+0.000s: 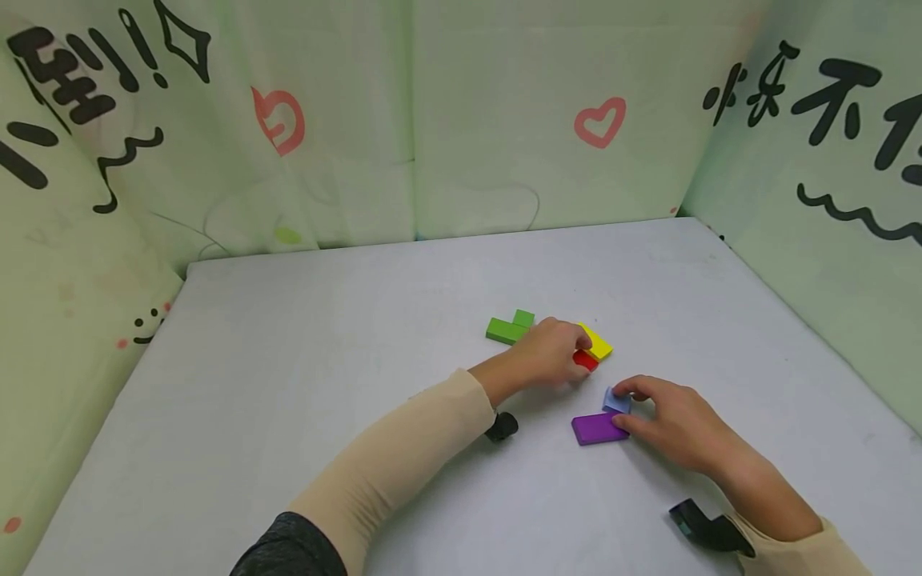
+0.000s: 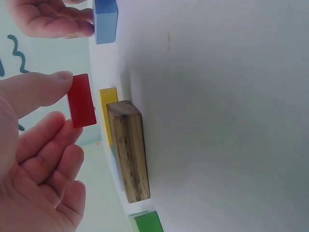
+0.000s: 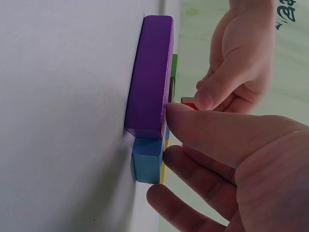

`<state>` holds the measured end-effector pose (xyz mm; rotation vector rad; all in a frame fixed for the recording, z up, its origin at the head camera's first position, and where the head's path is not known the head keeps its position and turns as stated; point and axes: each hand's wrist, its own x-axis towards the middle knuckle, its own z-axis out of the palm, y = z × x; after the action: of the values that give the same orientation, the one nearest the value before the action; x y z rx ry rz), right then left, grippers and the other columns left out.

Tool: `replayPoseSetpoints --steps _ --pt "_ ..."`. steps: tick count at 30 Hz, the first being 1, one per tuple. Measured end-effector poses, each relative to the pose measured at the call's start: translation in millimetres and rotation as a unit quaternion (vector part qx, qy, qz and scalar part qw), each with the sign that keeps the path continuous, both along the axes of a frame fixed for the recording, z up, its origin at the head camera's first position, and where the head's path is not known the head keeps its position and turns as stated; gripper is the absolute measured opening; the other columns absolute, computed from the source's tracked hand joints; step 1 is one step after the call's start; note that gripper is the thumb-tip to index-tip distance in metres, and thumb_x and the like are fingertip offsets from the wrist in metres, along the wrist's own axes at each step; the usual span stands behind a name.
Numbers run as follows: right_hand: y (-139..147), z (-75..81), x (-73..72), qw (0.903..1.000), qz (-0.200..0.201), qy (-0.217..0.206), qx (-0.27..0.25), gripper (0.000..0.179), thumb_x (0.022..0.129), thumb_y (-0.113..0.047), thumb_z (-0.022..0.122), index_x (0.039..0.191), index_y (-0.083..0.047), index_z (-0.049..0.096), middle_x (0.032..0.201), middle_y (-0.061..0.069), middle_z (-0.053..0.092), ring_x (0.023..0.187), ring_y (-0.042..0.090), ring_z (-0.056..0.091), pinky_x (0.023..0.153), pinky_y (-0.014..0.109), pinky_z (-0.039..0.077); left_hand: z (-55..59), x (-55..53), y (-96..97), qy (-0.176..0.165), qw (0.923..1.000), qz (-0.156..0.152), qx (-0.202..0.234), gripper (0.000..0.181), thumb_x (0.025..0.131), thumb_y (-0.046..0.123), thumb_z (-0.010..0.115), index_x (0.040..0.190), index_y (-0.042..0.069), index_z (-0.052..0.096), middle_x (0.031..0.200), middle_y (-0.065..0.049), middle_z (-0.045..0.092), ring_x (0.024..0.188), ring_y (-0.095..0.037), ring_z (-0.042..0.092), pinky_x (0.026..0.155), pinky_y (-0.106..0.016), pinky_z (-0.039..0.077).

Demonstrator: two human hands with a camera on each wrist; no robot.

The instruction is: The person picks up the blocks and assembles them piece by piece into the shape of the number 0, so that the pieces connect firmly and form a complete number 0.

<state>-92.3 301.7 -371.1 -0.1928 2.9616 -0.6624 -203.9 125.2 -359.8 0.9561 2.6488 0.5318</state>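
My left hand (image 1: pixel 551 352) pinches a small red block (image 2: pixel 82 101) between thumb and fingers; in the left wrist view it hangs close above the row of blocks. A yellow block (image 1: pixel 596 342) lies just beyond that hand. My right hand (image 1: pixel 673 420) rests its fingertips on two blocks lying together: the thumb (image 3: pixel 179 112) touches the upper edge of a purple block (image 3: pixel 150 72), and another fingertip meets the light blue block (image 3: pixel 147 162) at its end. A bare wooden block (image 2: pixel 129 152) shows beside the yellow one, hidden behind my left hand in the head view.
Green blocks (image 1: pixel 507 330) lie left of my left hand on the white table (image 1: pixel 324 360). A black wrist device (image 1: pixel 709 530) is under my right forearm, another (image 1: pixel 503 427) by my left cuff. Printed pale green curtains (image 1: pixel 490 120) stand around the table's back and sides.
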Motion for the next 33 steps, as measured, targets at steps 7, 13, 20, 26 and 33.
replayPoseSetpoints --steps 7,13,20,26,33 --pt "0 -0.1 -0.3 1.0 0.0 0.0 0.001 0.039 0.087 -0.025 0.077 0.119 -0.005 0.067 0.111 0.014 0.067 0.105 0.04 0.06 0.086 0.06 0.047 1.0 3.1 -8.1 0.001 0.9999 -0.012 0.003 0.039 0.092 0.032 0.074 0.128 0.018 0.068 0.108 0.009 0.064 0.099 -0.009 0.048 0.076 -0.014 0.042" --pt "-1 -0.4 -0.6 1.0 -0.001 -0.001 0.0 0.04 0.087 -0.026 0.077 0.119 -0.005 0.067 0.112 0.014 0.067 0.105 0.04 0.06 0.086 0.061 0.047 3.0 7.6 -16.8 0.008 0.9995 -0.03 0.009 0.038 0.092 0.03 0.074 0.127 0.016 0.068 0.106 0.009 0.065 0.095 -0.009 0.048 0.073 -0.014 0.04" --pt "-1 -0.8 -0.2 1.0 -0.004 -0.004 -0.001 0.04 0.088 -0.026 0.077 0.12 -0.005 0.066 0.113 0.014 0.066 0.106 0.04 0.059 0.086 0.06 0.048 3.8 12.6 -26.8 0.006 0.9991 -0.041 0.011 0.039 0.092 0.03 0.074 0.128 0.014 0.068 0.107 0.007 0.065 0.095 -0.01 0.049 0.073 -0.014 0.041" --pt "-1 -1.1 0.1 1.0 -0.006 -0.006 0.002 0.041 0.087 -0.025 0.078 0.12 -0.004 0.066 0.113 0.015 0.066 0.106 0.04 0.059 0.086 0.06 0.048 1.5 15.5 -31.3 0.002 0.9988 -0.047 0.012 0.037 0.092 0.029 0.075 0.126 0.014 0.069 0.105 0.007 0.066 0.095 -0.009 0.049 0.073 -0.014 0.041" --pt "0 -0.9 -0.7 1.0 -0.003 -0.006 0.001 0.04 0.087 -0.025 0.078 0.12 -0.005 0.066 0.113 0.015 0.067 0.105 0.04 0.059 0.086 0.06 0.048 -1.4 17.8 -32.8 0.007 0.9984 -0.055 0.006 0.036 0.092 0.028 0.075 0.124 0.013 0.069 0.103 0.007 0.066 0.093 -0.009 0.05 0.073 -0.014 0.041"
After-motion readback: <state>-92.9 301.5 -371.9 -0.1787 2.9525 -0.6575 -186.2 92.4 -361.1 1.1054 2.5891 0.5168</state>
